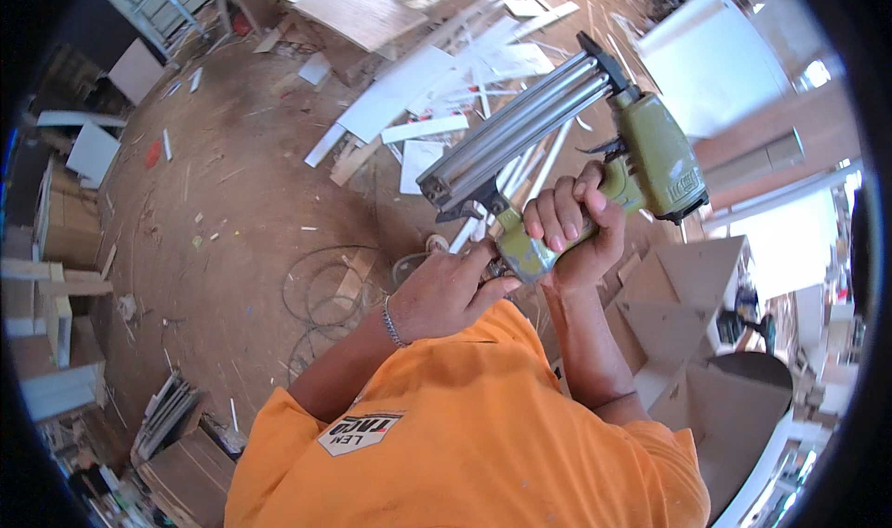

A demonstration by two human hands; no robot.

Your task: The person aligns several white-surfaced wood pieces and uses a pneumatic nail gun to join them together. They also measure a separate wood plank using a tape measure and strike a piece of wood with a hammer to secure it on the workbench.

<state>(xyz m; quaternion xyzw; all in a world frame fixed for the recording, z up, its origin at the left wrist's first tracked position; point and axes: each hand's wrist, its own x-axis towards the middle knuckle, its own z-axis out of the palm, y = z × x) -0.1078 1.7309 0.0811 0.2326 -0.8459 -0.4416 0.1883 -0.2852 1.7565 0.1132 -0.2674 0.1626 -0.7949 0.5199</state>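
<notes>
Nailer (534, 117) sits toward two o'clock, its handle (528, 255) wrapped by the right hand (578, 223), apparently bearing its weight while the left hand (442, 292) pinches the handle's butt end.

Bright light, glare washing out flat white panel (790, 240) right of the curled fingers (555, 212) of the right hand (595, 238), soft shadow on brown dusty floor (232, 208) left of them, sheen on silver metal magazine (520, 124) above-left, fisheye-bent edges, black corners.
</notes>
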